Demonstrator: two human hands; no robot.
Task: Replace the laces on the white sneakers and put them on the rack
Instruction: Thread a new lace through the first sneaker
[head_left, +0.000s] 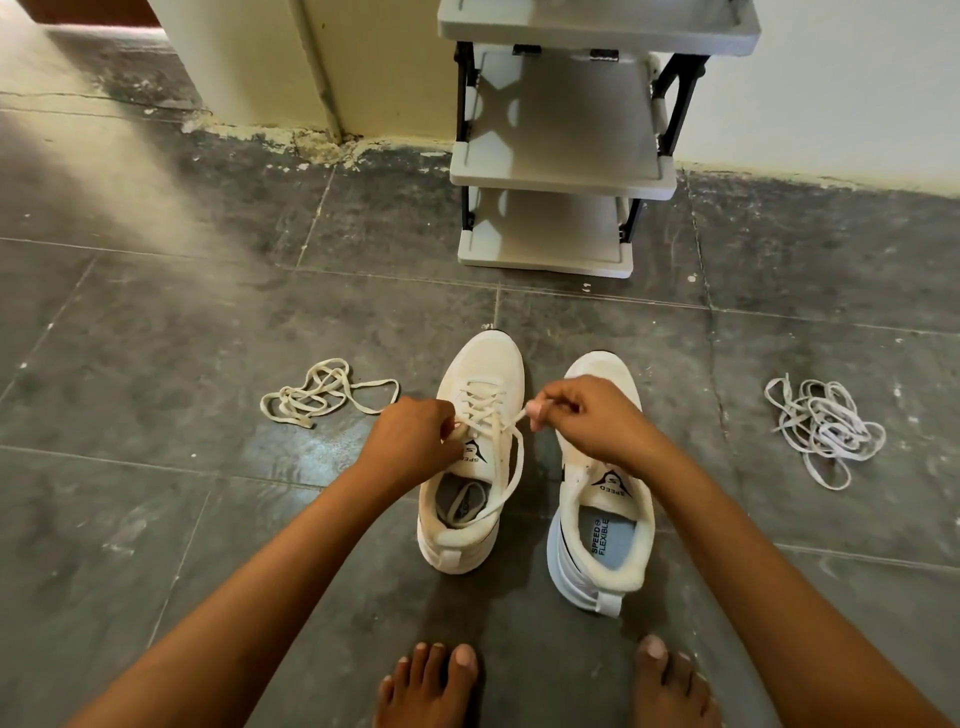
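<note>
Head view: two white sneakers stand side by side on a dark tiled floor (156, 322), toes pointing away from the person toward a grey rack (561, 171) that stands against the wall. The left sneaker (480, 364) is laced through its eyelets with a cream lace (511, 467); one loop of this lace hangs over the collar and drops into the shoe opening. The right sneaker (608, 525) shows no lace in its visible part; its forward half is covered by the right hand. The left hand (415, 434) sits at the left edge of the laced sneaker's tongue, fingers curled inward at the lace; the exact grip is hidden behind the knuckles. The right hand (587, 415) is closed in a pinch, thumb and fingertips holding the lace end, which runs taut down to the upper eyelets of the left sneaker. A loose cream lace (322, 389) lies tangled on the floor to the left of the sneakers, apart from them. A second tangle of whiter laces (826, 426) lies on the floor well to the right. The rack shelves in view carry nothing. Bare toes (431, 680) of both feet show at the bottom edge, just behind the sneakers' heels.
</note>
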